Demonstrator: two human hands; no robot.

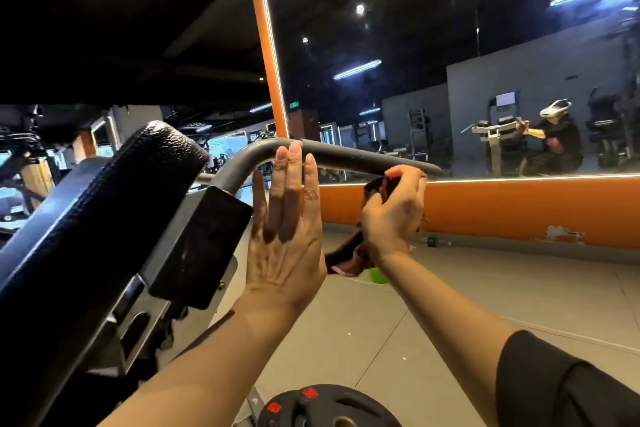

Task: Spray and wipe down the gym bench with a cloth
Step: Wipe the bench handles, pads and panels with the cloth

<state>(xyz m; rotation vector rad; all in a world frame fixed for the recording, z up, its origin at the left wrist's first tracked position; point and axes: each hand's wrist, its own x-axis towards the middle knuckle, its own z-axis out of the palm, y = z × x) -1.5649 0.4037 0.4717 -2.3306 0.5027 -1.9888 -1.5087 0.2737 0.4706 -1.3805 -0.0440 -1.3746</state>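
Nearest the camera, a black weight plate (329, 407) with red labels lies at the lower edge, apart from the work. Above it, my two forearms rise toward the bench frame. My left hand (284, 232) is raised flat, back toward me, fingers straight and close together, fingertips at the grey handle bar (363, 154); I judge it steadies the frame while the other hand rubs. My right hand (393, 211) is bent at the wrist, fingers curled around a bunched dark cloth (349, 250), pressing its upper fold to the underside of the bar near its right end; the loose tail hangs below the wrist. To the left, the black padded bench rest (114, 201) tilts upward, beside a smaller black pad (199, 246). A green object (378, 276), possibly the sprayer, sits on the floor beyond, partly hidden. Farthest back, an orange-framed mirror (450, 80) reflects the room.
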